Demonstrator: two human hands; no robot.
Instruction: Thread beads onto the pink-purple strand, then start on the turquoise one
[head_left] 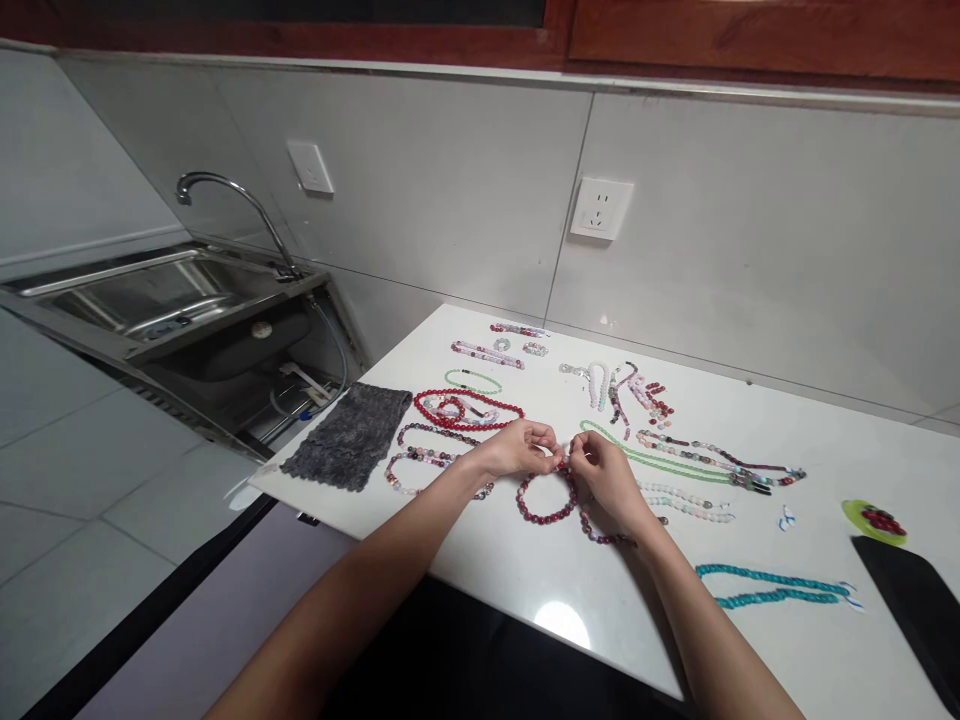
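Observation:
Above the white countertop, my left hand (521, 448) and my right hand (606, 478) meet closely, thumb and finger pinched on each. Between them they hold the upper part of a dark red bead string (541, 520), whose loop hangs or rests below the fingertips. The thread itself is too fine to make out. Beneath my right hand lies a string of dark mixed beads (600, 540), partly covered. Left of my left hand are a bright red bead necklace (469, 424) and a multicoloured bead strand (405, 487), which my forearm partly hides.
A grey cloth (351, 436) lies at the counter's left end. Light green beads (660, 462) and turquoise beads (780, 575) lie to the right. A yellow-green dish (851, 512) with dark red beads sits beside a black flat object (911, 610). A steel sink (150, 290) stands far left.

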